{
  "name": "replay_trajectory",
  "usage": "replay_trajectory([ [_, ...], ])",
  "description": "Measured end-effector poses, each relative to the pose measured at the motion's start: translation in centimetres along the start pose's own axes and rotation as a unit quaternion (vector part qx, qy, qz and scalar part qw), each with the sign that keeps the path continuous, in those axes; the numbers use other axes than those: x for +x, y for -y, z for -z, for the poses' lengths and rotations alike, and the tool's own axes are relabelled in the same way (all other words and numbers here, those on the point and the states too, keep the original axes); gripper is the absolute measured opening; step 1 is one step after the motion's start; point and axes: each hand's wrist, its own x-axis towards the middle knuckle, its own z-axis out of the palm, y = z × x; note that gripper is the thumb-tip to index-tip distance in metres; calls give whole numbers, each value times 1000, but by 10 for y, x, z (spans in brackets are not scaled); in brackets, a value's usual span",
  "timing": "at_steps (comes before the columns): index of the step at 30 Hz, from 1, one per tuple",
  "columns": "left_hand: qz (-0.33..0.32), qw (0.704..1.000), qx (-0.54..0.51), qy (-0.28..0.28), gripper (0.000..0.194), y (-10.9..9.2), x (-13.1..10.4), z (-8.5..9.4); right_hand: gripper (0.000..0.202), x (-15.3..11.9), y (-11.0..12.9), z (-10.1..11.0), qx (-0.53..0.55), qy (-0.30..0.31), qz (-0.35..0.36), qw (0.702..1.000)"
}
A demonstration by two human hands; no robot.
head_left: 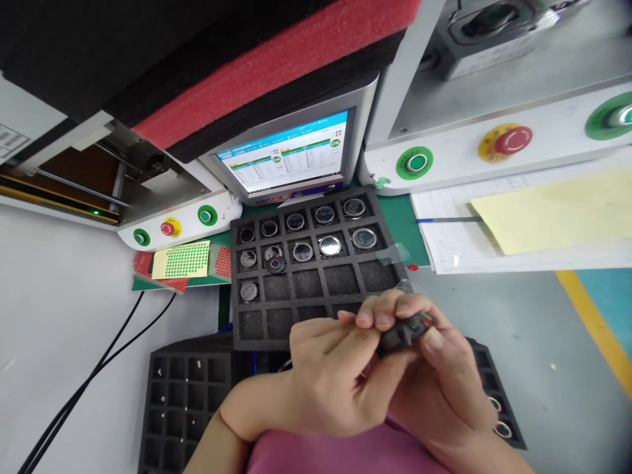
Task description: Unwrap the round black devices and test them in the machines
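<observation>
Both of my hands meet in front of my chest at the lower right of centre. My left hand (336, 375) pinches one side of a small dark device (405, 331), and my right hand (444, 368) grips its other side, where a bit of red shows. Fingers cover much of the device. Just beyond my hands lies a black foam tray (247, 334) with round watch-like units in its upper compartments. One black round piece (275, 264) with a red spot rests over a compartment divider.
Behind the tray stands a monitor (291, 158). Machine panels with a red button (513, 139) and green buttons flank it. Papers (533, 217) with a pen lie right; a green-dot sticker sheet (182, 260) lies left. Another foam tray (185, 408) sits lower left.
</observation>
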Motion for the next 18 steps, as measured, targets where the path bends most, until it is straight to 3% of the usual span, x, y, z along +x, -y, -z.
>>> replay_trajectory([
  [2,61,993,-95,27,35,3,0,2,13,-1,2,3,-68,23,29,997],
  [4,182,941,-270,88,47,7,-1,3,17,-3,3,5,-153,51,73,984],
  [6,315,827,-443,146,56,13,-2,0,30,-5,3,3,-215,54,123,967],
  [8,411,710,-544,177,61,17,-4,-3,42,-7,1,-1,-239,16,181,954],
  [10,459,639,-586,193,62,21,-6,-7,45,-8,-2,-4,-246,-10,228,942],
  [13,472,585,-620,223,58,25,-8,-9,48,-6,-4,-4,-261,21,271,926],
  [15,471,566,-636,231,54,27,-8,-11,51,-3,-4,-2,-268,38,296,916],
  [18,465,551,-656,224,52,31,-10,-13,52,0,-3,0,-273,15,308,911],
])
